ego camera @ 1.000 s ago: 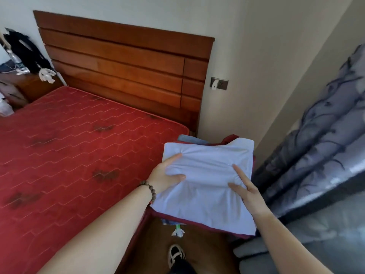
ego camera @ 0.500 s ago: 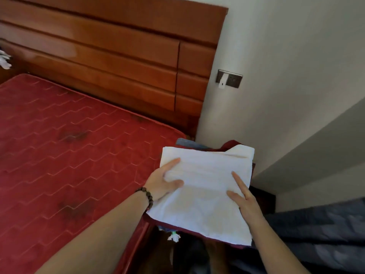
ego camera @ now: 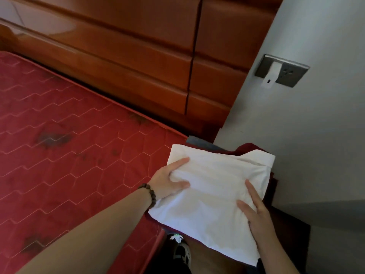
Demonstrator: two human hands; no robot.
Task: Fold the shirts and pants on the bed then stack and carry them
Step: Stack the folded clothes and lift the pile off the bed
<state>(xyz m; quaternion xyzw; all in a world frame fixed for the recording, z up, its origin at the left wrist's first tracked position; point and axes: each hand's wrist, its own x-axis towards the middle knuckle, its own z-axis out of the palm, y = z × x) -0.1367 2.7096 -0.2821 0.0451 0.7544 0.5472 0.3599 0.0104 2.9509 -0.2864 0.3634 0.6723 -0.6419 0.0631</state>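
A stack of folded clothes hangs in the air beside the bed's corner, topped by a folded white shirt [ego camera: 215, 186]. Under it show a dark red garment [ego camera: 247, 147] and a blue-grey one [ego camera: 199, 141]. My left hand [ego camera: 169, 179] grips the stack's left edge, thumb and index finger on top, the other fingers hidden underneath. My right hand [ego camera: 254, 212] holds the right front edge, with two fingers lying straight on the white shirt; its remaining fingers are hidden.
The red quilted mattress [ego camera: 69, 155] fills the left. A wooden headboard [ego camera: 138, 52] rises behind it. On the grey wall at right sits a socket [ego camera: 281, 71] with a white plug. A shoe [ego camera: 182, 254] and the floor show below the stack.
The view has swung toward the headboard and wall corner; the curtain at right has left the frame. Both hands keep the same hold on the stack.
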